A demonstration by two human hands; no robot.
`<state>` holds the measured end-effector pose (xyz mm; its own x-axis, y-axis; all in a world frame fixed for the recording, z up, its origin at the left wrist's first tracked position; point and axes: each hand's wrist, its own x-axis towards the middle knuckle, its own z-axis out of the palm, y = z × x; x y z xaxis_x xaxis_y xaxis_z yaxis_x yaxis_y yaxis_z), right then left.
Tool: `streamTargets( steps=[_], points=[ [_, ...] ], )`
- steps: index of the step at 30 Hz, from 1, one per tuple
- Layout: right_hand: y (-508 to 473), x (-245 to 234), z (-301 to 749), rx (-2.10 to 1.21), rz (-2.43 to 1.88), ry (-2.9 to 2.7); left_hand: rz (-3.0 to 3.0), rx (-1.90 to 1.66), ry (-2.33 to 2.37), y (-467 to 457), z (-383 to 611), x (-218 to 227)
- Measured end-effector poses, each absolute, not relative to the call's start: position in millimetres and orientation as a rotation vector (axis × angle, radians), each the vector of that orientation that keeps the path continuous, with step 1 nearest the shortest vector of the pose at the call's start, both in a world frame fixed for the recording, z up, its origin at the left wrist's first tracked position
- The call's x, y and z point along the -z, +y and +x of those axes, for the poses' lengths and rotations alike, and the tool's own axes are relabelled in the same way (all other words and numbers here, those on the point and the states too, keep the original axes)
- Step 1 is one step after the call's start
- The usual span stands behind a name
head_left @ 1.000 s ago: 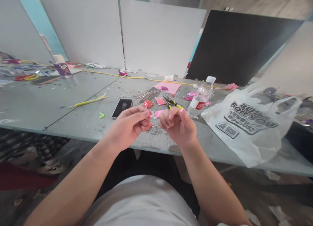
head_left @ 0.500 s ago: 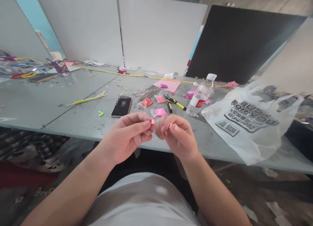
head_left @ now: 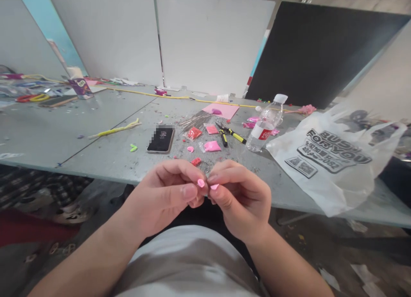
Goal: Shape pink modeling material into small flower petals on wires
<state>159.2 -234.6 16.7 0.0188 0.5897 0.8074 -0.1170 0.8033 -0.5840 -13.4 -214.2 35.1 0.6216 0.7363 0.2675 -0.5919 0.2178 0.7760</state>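
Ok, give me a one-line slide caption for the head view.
Left hand pinches a small rounded pink piece, right hand a pointed pink piece, by a cluttered grey table.

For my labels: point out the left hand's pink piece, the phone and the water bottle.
Pink piece [head_left: 201, 183]: head view, on its exposed part.
Phone [head_left: 161, 139]: head view, on its dark screen.
Water bottle [head_left: 260, 133]: head view, on its label.

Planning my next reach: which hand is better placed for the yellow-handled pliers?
Probably the right hand: the yellow-handled pliers lie nearer to it than to the left hand. Each hand holds a pink piece.
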Motion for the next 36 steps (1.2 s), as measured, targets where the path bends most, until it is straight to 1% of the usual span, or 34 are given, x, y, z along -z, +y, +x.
streamTargets(
  steps=[10,26,36],
  points=[
    [-242,-25,160,-0.521,-0.402,-1.516,1.099,-0.952,0.092,-222,-13,-39],
    [-255,-31,160,-0.221,-0.412,-1.58,1.105,-0.947,0.116,-232,-12,-41],
    [-255,-35,162,-0.16,-0.417,-1.634,1.186,-0.937,0.109,-233,-15,-41]
  ],
)
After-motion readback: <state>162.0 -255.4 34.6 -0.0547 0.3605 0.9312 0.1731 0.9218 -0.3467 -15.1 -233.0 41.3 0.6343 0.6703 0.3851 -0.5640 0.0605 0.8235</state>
